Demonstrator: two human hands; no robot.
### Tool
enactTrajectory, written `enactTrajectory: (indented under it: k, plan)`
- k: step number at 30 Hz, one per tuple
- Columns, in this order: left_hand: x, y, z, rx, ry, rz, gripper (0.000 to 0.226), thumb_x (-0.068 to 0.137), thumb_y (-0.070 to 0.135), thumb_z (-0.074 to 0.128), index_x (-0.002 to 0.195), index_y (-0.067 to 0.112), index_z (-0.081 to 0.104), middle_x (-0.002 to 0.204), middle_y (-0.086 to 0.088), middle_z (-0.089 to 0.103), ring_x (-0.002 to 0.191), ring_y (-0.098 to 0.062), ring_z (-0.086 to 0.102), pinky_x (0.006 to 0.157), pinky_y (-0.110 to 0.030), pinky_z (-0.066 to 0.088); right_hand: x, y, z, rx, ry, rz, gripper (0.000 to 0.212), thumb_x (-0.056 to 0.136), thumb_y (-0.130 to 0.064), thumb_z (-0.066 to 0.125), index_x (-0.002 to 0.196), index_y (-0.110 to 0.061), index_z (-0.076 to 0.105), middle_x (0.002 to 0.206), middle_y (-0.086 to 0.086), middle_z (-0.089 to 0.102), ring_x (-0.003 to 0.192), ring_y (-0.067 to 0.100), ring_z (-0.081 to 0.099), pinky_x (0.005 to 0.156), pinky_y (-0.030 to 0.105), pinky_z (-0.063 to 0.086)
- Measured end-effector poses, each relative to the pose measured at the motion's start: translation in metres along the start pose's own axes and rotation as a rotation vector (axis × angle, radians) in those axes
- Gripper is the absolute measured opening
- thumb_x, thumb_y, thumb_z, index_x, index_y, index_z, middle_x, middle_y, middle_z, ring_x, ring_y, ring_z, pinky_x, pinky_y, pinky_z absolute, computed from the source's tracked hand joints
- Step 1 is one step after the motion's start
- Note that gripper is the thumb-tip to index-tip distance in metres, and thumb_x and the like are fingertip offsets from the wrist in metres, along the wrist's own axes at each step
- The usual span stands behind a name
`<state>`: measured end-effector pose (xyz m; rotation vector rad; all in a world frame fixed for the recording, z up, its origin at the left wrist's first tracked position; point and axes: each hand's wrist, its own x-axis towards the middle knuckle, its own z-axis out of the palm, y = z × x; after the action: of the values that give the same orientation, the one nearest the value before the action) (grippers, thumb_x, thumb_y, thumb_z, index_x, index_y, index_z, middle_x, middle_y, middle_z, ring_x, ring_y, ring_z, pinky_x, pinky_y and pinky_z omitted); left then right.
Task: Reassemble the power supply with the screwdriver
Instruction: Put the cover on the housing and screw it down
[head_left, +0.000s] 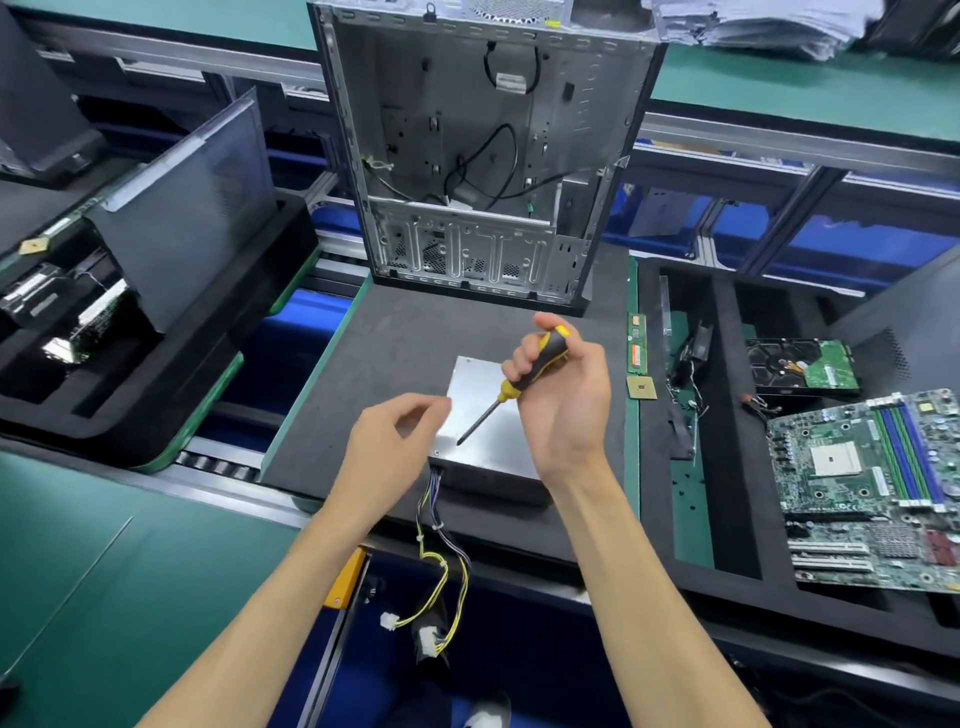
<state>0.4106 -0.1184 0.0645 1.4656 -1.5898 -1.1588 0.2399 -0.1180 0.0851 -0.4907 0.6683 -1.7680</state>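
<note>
A silver metal power supply (485, 431) lies flat on a dark foam mat (400, 338). Its bundle of yellow and black wires (441, 551) hangs over the near edge, ending in white connectors. My right hand (558, 395) grips the black and yellow screwdriver (524, 376) by its handle. The shaft slants down to the left, its tip just over the power supply's top near the front left corner. My left hand (392, 441) hovers beside that corner, its thumb and forefinger pinched together. Whether a screw sits between them is too small to tell.
An open, empty computer case (483, 145) stands at the back of the mat. To the right, a black foam tray holds a motherboard (867, 488), a hard drive (802, 366), memory sticks (636, 343) and a processor chip (641, 387). Another tray with a case panel (182, 213) sits at left.
</note>
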Motion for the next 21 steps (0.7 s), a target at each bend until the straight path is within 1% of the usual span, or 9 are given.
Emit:
enactTrajectory:
  k: [4, 6, 8, 11, 13, 15, 17, 19, 21]
  plan:
    - [0.003, 0.029, 0.012, 0.060, -0.180, 0.126, 0.009, 0.093, 0.024, 0.071, 0.098, 0.030, 0.076, 0.080, 0.019, 0.072, 0.070, 0.003, 0.062, 0.067, -0.010, 0.046, 0.002, -0.001, 0.000, 0.070, 0.023, 0.038, 0.031, 0.098, -0.020, 0.033, 0.100, -0.007, 0.061, 0.069, 0.002, 0.046, 0.061, 0.017, 0.038, 0.060, 0.028, 0.036]
    - [0.007, 0.034, 0.016, 0.095, -0.196, 0.155, 0.014, 0.090, 0.016, 0.074, 0.094, 0.030, 0.075, 0.077, 0.016, 0.070, 0.063, 0.003, 0.057, 0.063, -0.010, 0.044, 0.005, -0.002, -0.001, 0.087, 0.015, 0.050, 0.030, 0.098, -0.021, 0.036, 0.105, -0.007, 0.061, 0.071, 0.002, 0.048, 0.063, 0.017, 0.040, 0.060, 0.028, 0.039]
    - [0.013, 0.036, 0.018, 0.056, -0.193, 0.138, 0.015, 0.089, 0.013, 0.074, 0.091, 0.027, 0.076, 0.074, 0.014, 0.070, 0.059, 0.002, 0.056, 0.062, -0.011, 0.044, 0.009, -0.003, -0.002, 0.029, 0.011, 0.064, 0.029, 0.099, -0.024, 0.042, 0.115, -0.007, 0.059, 0.074, 0.003, 0.053, 0.066, 0.017, 0.047, 0.064, 0.028, 0.043]
    - [0.027, 0.039, 0.023, -0.025, -0.226, 0.109, 0.007, 0.090, 0.012, 0.074, 0.092, 0.017, 0.079, 0.073, 0.002, 0.073, 0.057, -0.006, 0.059, 0.060, -0.016, 0.049, 0.016, 0.005, -0.004, -0.235, 0.071, 0.093, 0.026, 0.105, -0.020, 0.044, 0.126, -0.011, 0.056, 0.072, 0.000, 0.056, 0.064, 0.015, 0.051, 0.066, 0.028, 0.041]
    - [0.040, 0.038, 0.025, -0.012, -0.279, 0.102, 0.009, 0.092, 0.016, 0.072, 0.087, 0.015, 0.079, 0.073, -0.002, 0.074, 0.059, -0.008, 0.063, 0.060, -0.019, 0.051, 0.024, 0.008, -0.009, -0.345, 0.145, 0.074, 0.024, 0.107, -0.016, 0.041, 0.124, -0.013, 0.058, 0.064, -0.005, 0.048, 0.058, 0.013, 0.044, 0.062, 0.026, 0.039]
    - [0.056, 0.029, 0.025, -0.018, -0.257, 0.056, 0.013, 0.094, 0.018, 0.069, 0.085, 0.015, 0.078, 0.073, -0.003, 0.073, 0.061, -0.010, 0.065, 0.060, -0.024, 0.055, 0.033, 0.004, -0.018, -0.469, 0.223, 0.028, 0.021, 0.107, -0.018, 0.043, 0.115, -0.015, 0.062, 0.060, -0.009, 0.036, 0.052, 0.011, 0.033, 0.054, 0.024, 0.035]
    - [0.076, 0.013, 0.021, -0.004, -0.132, -0.001, 0.011, 0.094, 0.019, 0.067, 0.087, 0.018, 0.075, 0.077, 0.000, 0.073, 0.069, -0.012, 0.067, 0.066, -0.029, 0.058, 0.043, -0.004, -0.033, -0.682, 0.305, 0.010, 0.015, 0.103, -0.023, 0.048, 0.094, -0.018, 0.058, 0.058, -0.014, 0.032, 0.051, 0.008, 0.028, 0.051, 0.024, 0.028]
    - [0.092, -0.007, 0.019, 0.046, -0.041, -0.058, 0.006, 0.094, 0.022, 0.067, 0.097, 0.020, 0.073, 0.091, 0.003, 0.072, 0.084, -0.011, 0.067, 0.075, -0.029, 0.056, 0.051, -0.009, -0.054, -1.004, 0.365, 0.008, 0.025, 0.101, -0.031, 0.052, 0.079, -0.021, 0.044, 0.055, -0.016, 0.038, 0.051, 0.006, 0.032, 0.052, 0.024, 0.028]
    - [0.104, -0.024, 0.020, 0.048, -0.049, -0.122, 0.014, 0.095, 0.022, 0.067, 0.108, 0.018, 0.071, 0.099, 0.000, 0.070, 0.094, -0.016, 0.067, 0.083, -0.033, 0.056, 0.054, -0.010, -0.073, -1.247, 0.395, 0.029, 0.028, 0.099, -0.036, 0.057, 0.079, -0.023, 0.043, 0.060, -0.019, 0.049, 0.052, 0.001, 0.043, 0.052, 0.021, 0.032]
